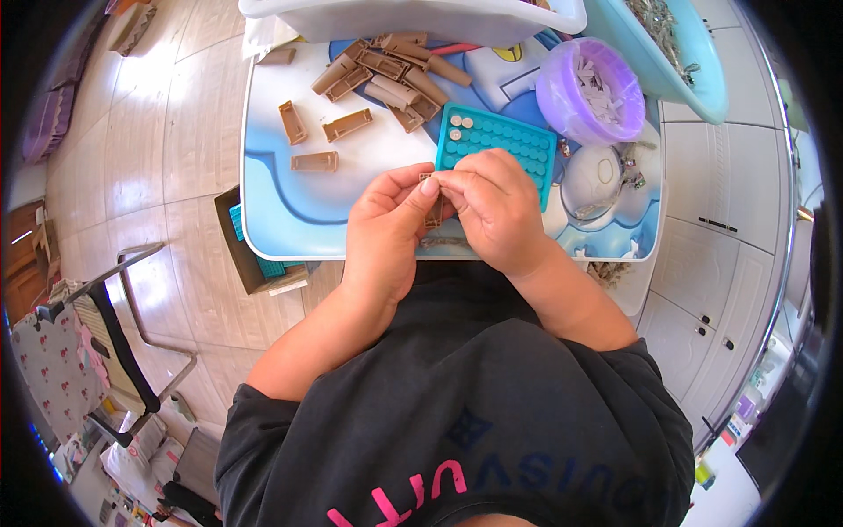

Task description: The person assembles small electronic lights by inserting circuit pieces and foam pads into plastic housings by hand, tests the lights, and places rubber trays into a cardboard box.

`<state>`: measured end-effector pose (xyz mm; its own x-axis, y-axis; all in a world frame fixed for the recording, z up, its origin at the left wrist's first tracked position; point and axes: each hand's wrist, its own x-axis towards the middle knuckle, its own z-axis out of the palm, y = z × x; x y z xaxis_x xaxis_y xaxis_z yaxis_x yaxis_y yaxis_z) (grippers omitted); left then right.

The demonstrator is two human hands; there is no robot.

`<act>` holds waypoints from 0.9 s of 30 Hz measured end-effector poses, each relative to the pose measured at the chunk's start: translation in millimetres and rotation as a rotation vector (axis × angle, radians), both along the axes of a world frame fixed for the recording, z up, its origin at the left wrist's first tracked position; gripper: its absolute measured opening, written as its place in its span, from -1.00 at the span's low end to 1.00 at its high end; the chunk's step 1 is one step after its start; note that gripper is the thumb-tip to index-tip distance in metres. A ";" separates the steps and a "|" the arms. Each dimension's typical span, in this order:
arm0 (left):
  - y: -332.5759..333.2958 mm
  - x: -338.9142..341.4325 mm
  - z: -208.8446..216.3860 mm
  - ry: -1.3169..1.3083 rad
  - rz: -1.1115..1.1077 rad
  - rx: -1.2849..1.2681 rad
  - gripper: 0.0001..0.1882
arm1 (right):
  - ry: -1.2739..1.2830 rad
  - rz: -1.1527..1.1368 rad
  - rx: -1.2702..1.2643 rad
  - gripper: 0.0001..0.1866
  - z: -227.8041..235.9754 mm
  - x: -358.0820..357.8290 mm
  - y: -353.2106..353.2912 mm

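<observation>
My left hand is closed around a small brown plastic housing, held upright just over the table's near edge. My right hand meets it from the other side, thumb and forefinger pinched at the housing's top end. Whatever lies between those right fingertips is too small or hidden to make out. Right behind the hands is a teal tray with rows of round spots; a few pale round pieces sit at its left side. Similar brown housings lie loose and heaped farther left.
A purple tub of pale strips stands at the back right, beside a light-blue basin of shiny bits. A white bin borders the far side. A box with teal trays is on the floor, left; a metal-framed chair stands beyond.
</observation>
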<state>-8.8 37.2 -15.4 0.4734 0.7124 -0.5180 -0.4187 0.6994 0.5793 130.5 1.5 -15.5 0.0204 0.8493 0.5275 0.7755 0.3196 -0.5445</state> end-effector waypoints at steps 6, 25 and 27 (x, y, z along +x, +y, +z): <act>0.4 -2.8 0.5 -0.004 -0.034 0.026 -0.76 | 0.257 0.055 -0.116 -0.87 4.6 2.5 -1.7; -0.9 -5.9 -8.3 -0.060 -0.051 0.071 -0.82 | -0.388 0.190 -0.059 -0.87 13.8 -19.3 100.7; -1.1 -5.9 -1.9 -0.043 -0.033 0.052 -0.81 | -0.613 0.192 -0.134 -0.89 8.3 -27.4 113.3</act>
